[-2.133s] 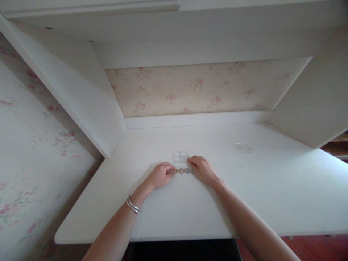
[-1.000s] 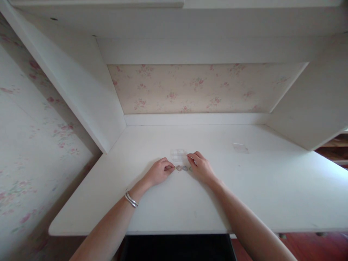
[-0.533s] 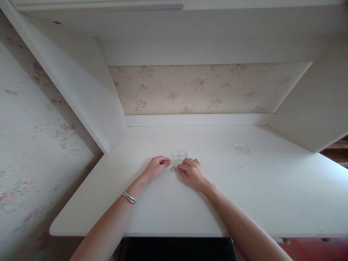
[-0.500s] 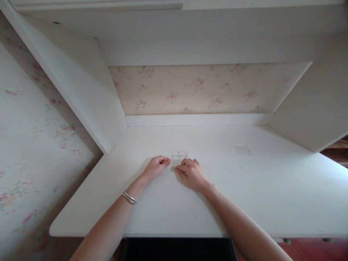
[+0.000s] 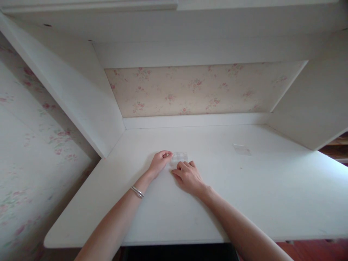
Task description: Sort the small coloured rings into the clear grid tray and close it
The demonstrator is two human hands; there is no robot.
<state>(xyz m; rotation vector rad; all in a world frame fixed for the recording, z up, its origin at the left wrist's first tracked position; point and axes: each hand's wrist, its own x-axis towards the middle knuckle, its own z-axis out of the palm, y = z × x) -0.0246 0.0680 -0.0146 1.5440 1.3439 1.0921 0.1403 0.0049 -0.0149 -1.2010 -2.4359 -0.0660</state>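
Note:
A small clear plastic piece [image 5: 180, 156] with a faint grid lies flat on the white desk. My left hand [image 5: 160, 162] is at its left edge, thumb and forefinger pinched together. Something tiny and pale shows at those fingertips, too small to name. Just below the plastic piece, my right hand [image 5: 189, 177] rests low over the desk with its fingers curled. Its thumb and forefinger tips meet around a tiny yellowish thing, mostly hidden. A silver bangle [image 5: 137, 191] circles my left wrist.
Farther right on the desk [image 5: 261, 195] lies a thin transparent sheet or bag [image 5: 241, 149], with a tiny speck in front of it. White side panels and an overhead shelf [image 5: 174, 27] enclose the desk's back. Floral wallpaper [image 5: 195, 90] shows behind.
My left hand has shifted slightly up and right, to the plastic piece's left edge. The yellowish thing by my right fingertips shows less now. The whole view has tilted a little.

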